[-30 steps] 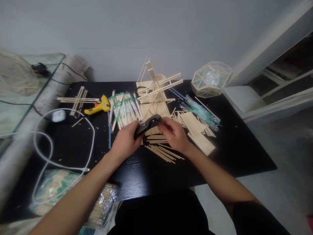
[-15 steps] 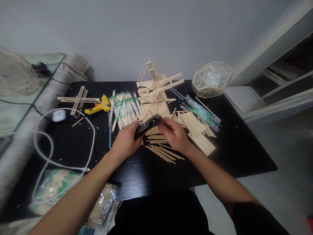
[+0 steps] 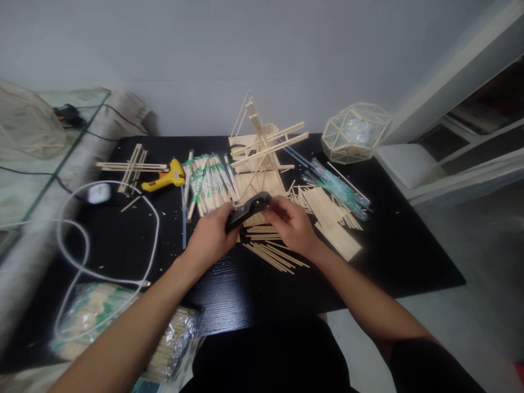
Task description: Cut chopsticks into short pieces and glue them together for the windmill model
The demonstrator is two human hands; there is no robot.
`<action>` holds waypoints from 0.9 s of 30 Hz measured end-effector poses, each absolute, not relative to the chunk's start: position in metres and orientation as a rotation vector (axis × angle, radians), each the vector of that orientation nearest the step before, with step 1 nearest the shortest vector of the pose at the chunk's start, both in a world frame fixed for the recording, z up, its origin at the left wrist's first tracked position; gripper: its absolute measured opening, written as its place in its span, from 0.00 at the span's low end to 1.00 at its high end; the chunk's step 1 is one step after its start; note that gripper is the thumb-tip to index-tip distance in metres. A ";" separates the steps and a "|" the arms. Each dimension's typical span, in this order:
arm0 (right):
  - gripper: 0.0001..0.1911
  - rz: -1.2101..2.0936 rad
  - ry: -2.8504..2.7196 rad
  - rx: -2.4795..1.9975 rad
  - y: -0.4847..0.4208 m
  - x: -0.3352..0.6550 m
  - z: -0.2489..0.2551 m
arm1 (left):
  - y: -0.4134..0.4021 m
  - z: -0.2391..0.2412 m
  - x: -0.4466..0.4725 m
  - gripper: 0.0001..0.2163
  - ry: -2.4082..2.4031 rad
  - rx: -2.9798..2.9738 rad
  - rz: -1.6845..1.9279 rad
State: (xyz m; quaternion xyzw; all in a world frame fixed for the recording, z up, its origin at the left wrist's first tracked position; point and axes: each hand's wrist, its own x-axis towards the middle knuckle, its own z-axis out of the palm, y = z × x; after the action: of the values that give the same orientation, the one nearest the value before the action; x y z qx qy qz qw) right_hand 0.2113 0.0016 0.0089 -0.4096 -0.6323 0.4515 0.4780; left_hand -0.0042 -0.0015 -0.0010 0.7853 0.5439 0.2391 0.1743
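My left hand (image 3: 215,232) is closed around the grip of a black hand tool (image 3: 256,203) that has a curved notch near its far end; its exact kind I cannot make out. Thumb and fingers of my right hand (image 3: 292,224) are pinched right at that far end, and whatever lies between them is hidden. Both hands are above thin wooden sticks (image 3: 270,256) laid out on the black table. Just beyond the tool stands a framework of wooden sticks (image 3: 266,144), with flat wooden pieces under and around it.
Left lie a yellow glue gun (image 3: 166,177), wrapped chopsticks (image 3: 210,180), crossed sticks (image 3: 133,166) and a looped white cable (image 3: 158,234). To the right are plastic-wrapped sticks (image 3: 338,188), flat wooden strips (image 3: 338,234) and a faceted stick-framed ball (image 3: 356,134). Bagged sticks (image 3: 98,311) sit front left.
Almost nothing differs. Both hands keep their places on the black tool, with at most a tiny shift of the right fingers.
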 end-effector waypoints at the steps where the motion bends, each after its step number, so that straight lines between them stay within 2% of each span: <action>1: 0.08 1.108 -1.538 -0.999 0.002 0.211 0.009 | -0.002 -0.001 -0.005 0.04 1.541 2.230 0.679; 12: 0.08 1.146 -1.506 -0.987 0.000 0.211 0.010 | -0.002 -0.001 -0.004 0.04 1.540 2.237 0.657; 27: 0.15 1.067 -1.594 -1.032 -0.001 0.212 0.016 | -0.003 -0.001 -0.004 0.03 1.547 2.237 0.632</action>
State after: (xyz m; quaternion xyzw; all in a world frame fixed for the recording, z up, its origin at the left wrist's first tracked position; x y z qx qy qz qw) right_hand 0.2117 -0.0013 0.0159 -0.4198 -0.6486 0.4340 0.4633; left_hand -0.0039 -0.0026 -0.0007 0.7889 0.5456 0.2230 0.1740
